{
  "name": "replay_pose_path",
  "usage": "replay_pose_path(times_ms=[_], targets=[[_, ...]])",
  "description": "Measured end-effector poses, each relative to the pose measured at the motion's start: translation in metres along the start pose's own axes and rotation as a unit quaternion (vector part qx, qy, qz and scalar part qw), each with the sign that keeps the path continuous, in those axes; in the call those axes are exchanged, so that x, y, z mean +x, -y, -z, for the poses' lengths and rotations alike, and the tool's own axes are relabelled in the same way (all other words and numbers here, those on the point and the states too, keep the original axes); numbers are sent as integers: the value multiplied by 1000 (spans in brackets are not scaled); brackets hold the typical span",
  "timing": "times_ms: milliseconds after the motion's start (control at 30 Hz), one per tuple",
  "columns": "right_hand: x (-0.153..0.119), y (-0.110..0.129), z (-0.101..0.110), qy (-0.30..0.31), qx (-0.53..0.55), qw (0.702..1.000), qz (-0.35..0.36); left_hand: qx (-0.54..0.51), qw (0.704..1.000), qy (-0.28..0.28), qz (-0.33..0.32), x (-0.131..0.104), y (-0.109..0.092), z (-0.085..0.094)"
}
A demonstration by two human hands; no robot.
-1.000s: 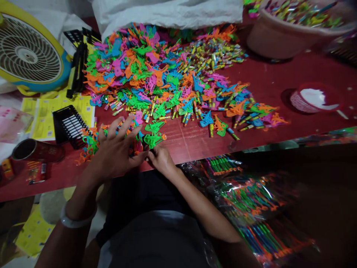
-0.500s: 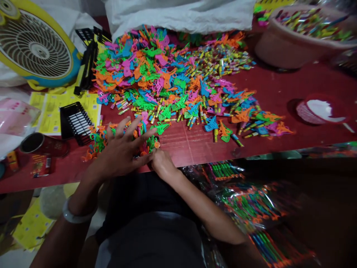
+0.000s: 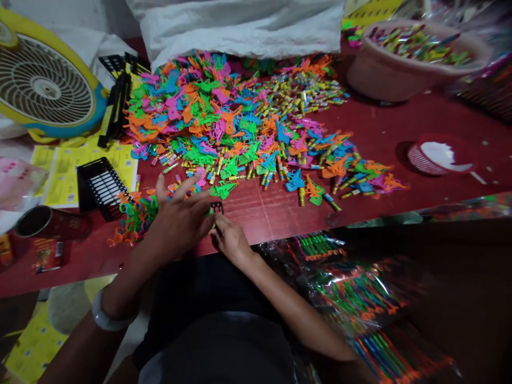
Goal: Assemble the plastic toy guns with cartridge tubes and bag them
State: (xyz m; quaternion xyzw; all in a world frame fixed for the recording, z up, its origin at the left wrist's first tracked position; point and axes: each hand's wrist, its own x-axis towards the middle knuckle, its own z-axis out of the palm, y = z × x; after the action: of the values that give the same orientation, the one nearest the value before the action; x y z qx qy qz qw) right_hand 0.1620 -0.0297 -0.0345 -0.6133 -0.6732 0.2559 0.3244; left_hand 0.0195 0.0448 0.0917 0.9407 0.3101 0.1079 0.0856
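My left hand point(image 3: 180, 220) is palm down over the table's front edge, fingers stretched and partly spread. Beside it lies a heap of small green and orange plastic toys point(image 3: 138, 216), partly covered by my wrist and fingers. My right hand point(image 3: 232, 238) is closed close to the left fingertips, with a bit of green at its fingers; what it pinches is hidden. Just above its fingers shows the corner of a black plastic rack point(image 3: 216, 207), the rest of it behind my left hand. Beyond lies a large pile of colourful plastic toy pieces point(image 3: 208, 114).
At left stand a yellow fan point(image 3: 48, 85), another black rack point(image 3: 102, 184) and a dark cup point(image 3: 52, 223) on its side. A pink tub point(image 3: 394, 72) and a red basket point(image 3: 426, 160) are at right. Bagged toys point(image 3: 360, 293) sit below the table edge.
The view has shifted, so the table items sit further left and lower. The green toy with an orange end by my right fingers no longer shows; a black rack corner is visible there.
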Motion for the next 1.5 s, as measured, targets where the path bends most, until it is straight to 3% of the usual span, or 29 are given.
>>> replay_pose_path(times_ms=[167,500,633,900,1167,1500], targets=[[-4,2,-3,-22,-8,1000,-2,-11,1000,-6,10,-1,-1,-3],[4,20,-6,36,-120,992,-34,1,1000,26,1,2,-2,0],[1,13,-7,22,-84,996,-27,-17,999,30,0,1,-3,3],[-2,-6,-19,-83,46,995,28,-35,999,8,6,-1,0,-2],[-4,-4,-13,-46,56,997,24,-44,999,22,9,-2,-3,0],[-5,-6,-17,-83,92,992,7,-47,999,13,6,-4,-2,-4]])
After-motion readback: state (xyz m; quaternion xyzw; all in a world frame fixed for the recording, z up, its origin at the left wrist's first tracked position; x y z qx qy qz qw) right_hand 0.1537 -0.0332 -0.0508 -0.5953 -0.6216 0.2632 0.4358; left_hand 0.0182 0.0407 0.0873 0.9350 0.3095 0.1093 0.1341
